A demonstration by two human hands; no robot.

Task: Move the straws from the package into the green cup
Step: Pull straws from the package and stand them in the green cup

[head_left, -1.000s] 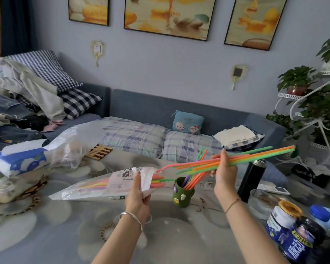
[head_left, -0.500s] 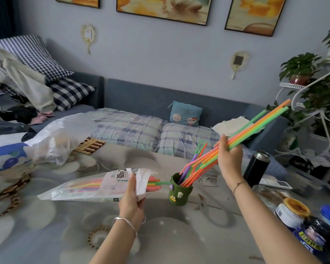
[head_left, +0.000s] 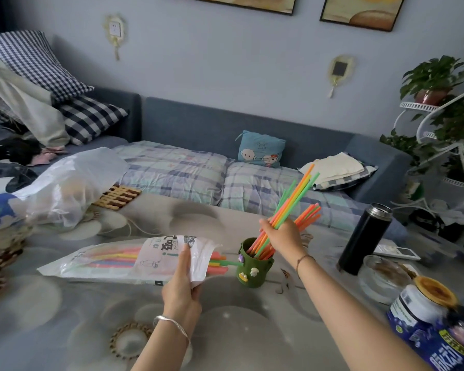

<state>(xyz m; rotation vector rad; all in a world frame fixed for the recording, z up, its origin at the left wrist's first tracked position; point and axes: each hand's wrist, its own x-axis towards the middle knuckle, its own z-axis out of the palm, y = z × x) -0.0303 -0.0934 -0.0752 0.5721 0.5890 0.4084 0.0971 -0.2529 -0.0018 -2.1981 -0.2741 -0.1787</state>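
Both hands are busy at the centre of the frame: the right hand [head_left: 283, 235] is closed around a bundle of straws [head_left: 292, 202], their lower ends already inside the green cup [head_left: 255, 265], their tops leaning toward the upper right. The left hand [head_left: 184, 282] pinches the open end of the package [head_left: 123, 259], which lies on the table [head_left: 239, 330] at centre left with more straws showing through it and poking out toward the cup. The likeliest trouble is tipping: the cup looks small and light, and the long slanted bundle could lever it over once released. Loose straws may also slide out of the package mouth, which is tilted toward the cup. The black bottle [head_left: 364, 239] at right stands near enough to be knocked by a wide swing.
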